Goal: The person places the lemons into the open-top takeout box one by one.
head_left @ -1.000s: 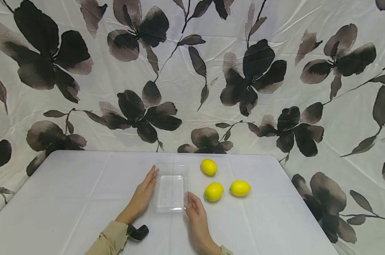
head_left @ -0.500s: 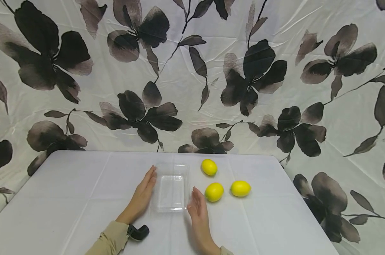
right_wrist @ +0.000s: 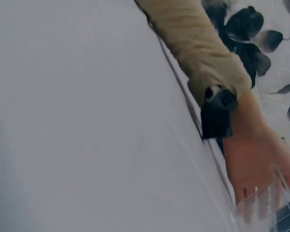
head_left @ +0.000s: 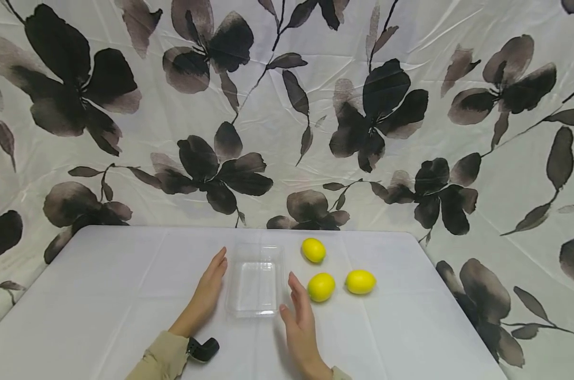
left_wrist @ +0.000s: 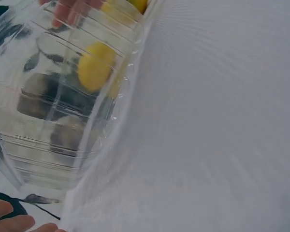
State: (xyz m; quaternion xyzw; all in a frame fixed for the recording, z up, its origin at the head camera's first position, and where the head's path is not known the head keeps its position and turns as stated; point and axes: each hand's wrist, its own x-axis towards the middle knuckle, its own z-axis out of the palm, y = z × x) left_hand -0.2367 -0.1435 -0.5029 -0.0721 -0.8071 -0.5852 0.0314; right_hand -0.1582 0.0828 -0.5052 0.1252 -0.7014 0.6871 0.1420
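So there's a clear, rectangular, see-through plastic container (head_left: 254, 287) sitting on a table covered in smooth white cloth (head_left: 101, 301), and I'm using it as the middle of the clock, going by the head view. The person's left hand (head_left: 204, 291) is at about 9 o'clock, just beside the container's side, fingers pretty straight. The right hand (head_left: 302, 324) is between 4 and 5 o'clock, also wide, fingers extended and thumb apart from them. Honestly can't tell if that thumb is touching the container's corner or just near it.

Three bright yellow, oval lemons (head_left: 321, 287) are out on the other side: one at 2 o'clock, one at 3 right near the right hand's fingertips, and another farther out at 3. The left wrist view has yellow showing through the clear plastic.

Also, a tan cloth sleeve (head_left: 160, 352) and a chunky black wrist device (head_left: 203, 349) are down around 7 o'clock. Up at 12 hangs a whitish fabric backdrop (head_left: 277, 132) with big dark flowers.
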